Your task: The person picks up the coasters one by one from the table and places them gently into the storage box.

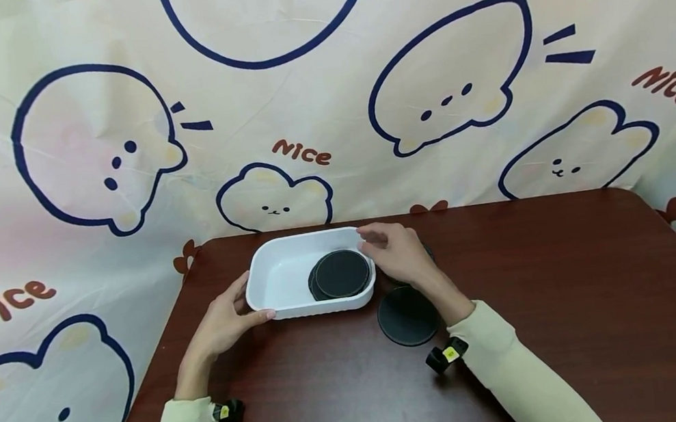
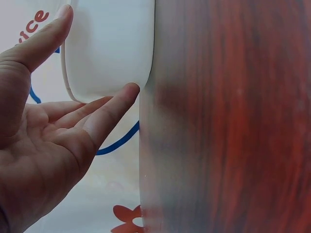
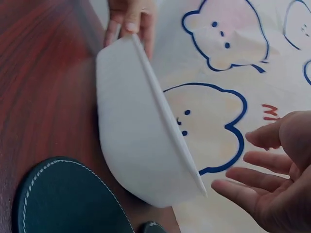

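A white rectangular dish [image 1: 279,272] with rounded corners sits near the table's back edge. Inside its right half lie black round coasters [image 1: 342,274], one on top of another. My left hand [image 1: 226,319] grips the dish's left end, its thumb at the front rim and its fingers against the end wall, as the left wrist view shows. Beside the right end is my right hand [image 1: 397,253], fingers spread and apart from the rim in the right wrist view, holding nothing. Another coaster [image 1: 409,317], black with pale stitching, lies on the table below the right hand.
One more dark coaster [image 1: 428,252] shows only by its edge, mostly hidden behind the right hand. The brown wooden table [image 1: 570,296] extends to the right and front. A cartoon-printed cloth [image 1: 339,101] hangs directly behind it.
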Motion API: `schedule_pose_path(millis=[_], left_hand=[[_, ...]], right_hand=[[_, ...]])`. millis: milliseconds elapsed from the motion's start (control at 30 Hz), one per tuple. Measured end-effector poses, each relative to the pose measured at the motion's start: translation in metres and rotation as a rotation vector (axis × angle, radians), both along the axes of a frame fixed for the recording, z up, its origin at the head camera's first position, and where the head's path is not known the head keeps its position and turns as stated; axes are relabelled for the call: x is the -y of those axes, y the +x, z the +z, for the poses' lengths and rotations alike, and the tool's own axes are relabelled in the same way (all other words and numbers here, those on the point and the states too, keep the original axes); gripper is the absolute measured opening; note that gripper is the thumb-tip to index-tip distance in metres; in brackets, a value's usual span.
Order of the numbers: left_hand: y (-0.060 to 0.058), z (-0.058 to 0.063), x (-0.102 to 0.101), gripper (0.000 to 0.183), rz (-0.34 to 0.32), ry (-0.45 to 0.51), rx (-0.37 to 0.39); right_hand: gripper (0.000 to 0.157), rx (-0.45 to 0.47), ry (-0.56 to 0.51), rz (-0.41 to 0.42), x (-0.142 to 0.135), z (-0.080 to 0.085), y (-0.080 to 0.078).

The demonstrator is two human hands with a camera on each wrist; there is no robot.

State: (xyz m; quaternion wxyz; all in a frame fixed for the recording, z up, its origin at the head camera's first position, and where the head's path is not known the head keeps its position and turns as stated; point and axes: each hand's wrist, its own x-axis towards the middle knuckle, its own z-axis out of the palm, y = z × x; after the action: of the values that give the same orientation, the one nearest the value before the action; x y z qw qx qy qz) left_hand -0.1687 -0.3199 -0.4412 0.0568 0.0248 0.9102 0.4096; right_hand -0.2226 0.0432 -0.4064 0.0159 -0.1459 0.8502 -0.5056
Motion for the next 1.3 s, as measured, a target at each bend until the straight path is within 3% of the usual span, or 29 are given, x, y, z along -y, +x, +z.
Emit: schedule_pose_path(millis=[267, 467, 800, 1300], left_hand=[[0.001, 0.002, 0.002, 0.109, 0.012, 0.0, 0.0], [0.001, 0.001, 0.004, 0.109, 0.009, 0.002, -0.005], [0.001, 0.002, 0.003, 0.107, 0.004, 0.01, 0.0], [0.001, 0.002, 0.003, 0.107, -0.001, 0.002, 0.01]], right_hand=[[0.042, 0.15, -0.176, 0.021, -0.027, -0.003, -0.005], [0.047, 0.197, -0.226, 0.057, -0.043, -0.011, -0.008], [0.05, 0.19, -0.209, 0.076, -0.061, -0.02, -0.011], [0.051, 0.187, -0.132, 0.036, -0.089, -0.028, -0.015]])
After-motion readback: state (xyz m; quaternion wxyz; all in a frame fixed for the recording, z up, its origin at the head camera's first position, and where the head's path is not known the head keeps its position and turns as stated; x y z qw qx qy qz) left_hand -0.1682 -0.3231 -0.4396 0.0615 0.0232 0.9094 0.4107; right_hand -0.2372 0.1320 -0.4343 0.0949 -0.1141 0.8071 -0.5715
